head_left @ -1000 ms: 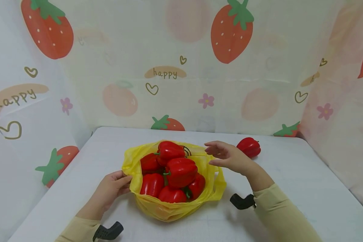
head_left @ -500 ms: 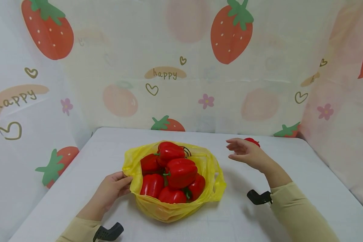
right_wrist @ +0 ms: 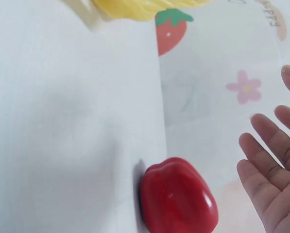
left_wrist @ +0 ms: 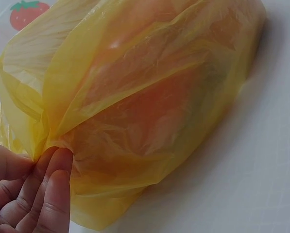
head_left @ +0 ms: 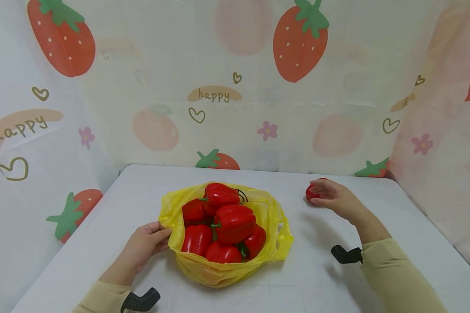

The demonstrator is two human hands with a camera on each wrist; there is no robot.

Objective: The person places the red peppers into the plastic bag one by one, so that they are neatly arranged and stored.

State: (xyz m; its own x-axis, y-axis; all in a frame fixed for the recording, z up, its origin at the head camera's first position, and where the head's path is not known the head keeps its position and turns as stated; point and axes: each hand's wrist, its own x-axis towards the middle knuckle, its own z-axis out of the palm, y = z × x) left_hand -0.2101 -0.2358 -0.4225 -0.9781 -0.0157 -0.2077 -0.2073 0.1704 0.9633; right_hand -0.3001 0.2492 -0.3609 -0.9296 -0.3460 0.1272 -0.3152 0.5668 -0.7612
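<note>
A yellow plastic bag (head_left: 223,271) stands with its mouth open on the table, and several red bell peppers (head_left: 235,222) are piled inside. My left hand (head_left: 146,243) pinches the bag's left edge; the left wrist view shows thumb and fingertips (left_wrist: 62,158) meeting on the gathered plastic. To the right, my right hand (head_left: 338,200) hovers by a lone red bell pepper (head_left: 311,193) and partly hides it in the head view. In the right wrist view that pepper (right_wrist: 179,199) lies on the table, apart from the spread fingers (right_wrist: 266,150).
The white table (head_left: 141,187) reaches back to a fabric wall (head_left: 235,52) printed with strawberries, with similar walls at left and right. A black wrist device (head_left: 141,300) sticks out from the left sleeve, and another (head_left: 346,255) from the right sleeve.
My right hand has moved from the bag's right rim rightward to the lone pepper. My left hand keeps its pinch on the bag, and the peppers in it have stayed put.
</note>
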